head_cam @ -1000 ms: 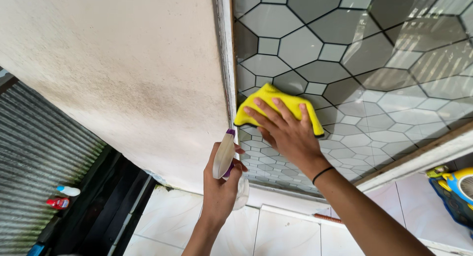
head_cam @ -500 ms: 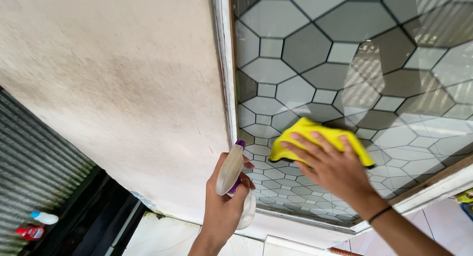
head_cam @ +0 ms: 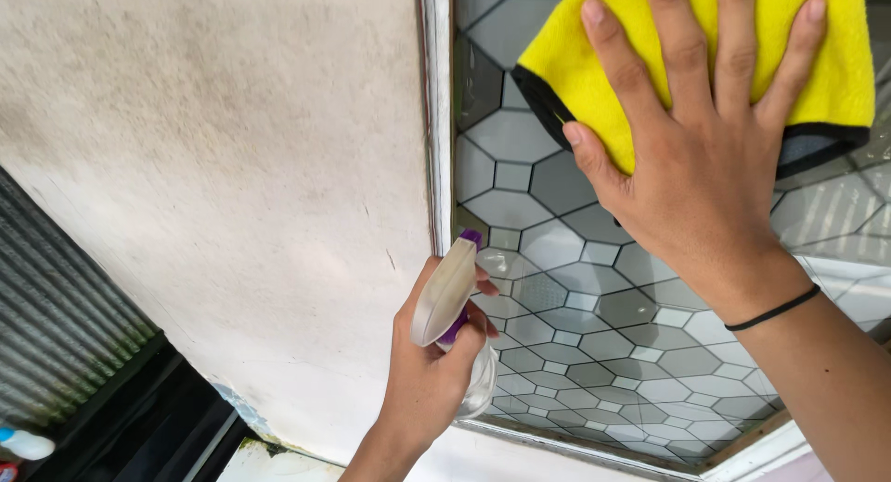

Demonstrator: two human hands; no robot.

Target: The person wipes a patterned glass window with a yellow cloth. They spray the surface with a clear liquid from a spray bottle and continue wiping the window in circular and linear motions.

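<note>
My right hand (head_cam: 705, 157) lies flat, fingers spread, pressing a yellow cloth with a dark edge (head_cam: 613, 74) against a window pane with a hexagon pattern (head_cam: 594, 343). A thin black band sits on that wrist. My left hand (head_cam: 432, 371) grips a clear spray bottle (head_cam: 450, 292) with a whitish head and purple nozzle, held just in front of the pane's lower left part, its nozzle toward the glass.
A pale window frame (head_cam: 436, 120) runs between the pane and a stained cream wall (head_cam: 213, 167). Corrugated metal sheeting (head_cam: 46, 324) and a white bottle with a blue cap (head_cam: 23, 442) lie at the lower left.
The view has closed in on the window. My right hand slid the yellow cloth across the pane to the right, then up. The spray bottle stayed in my left hand near the frame.
</note>
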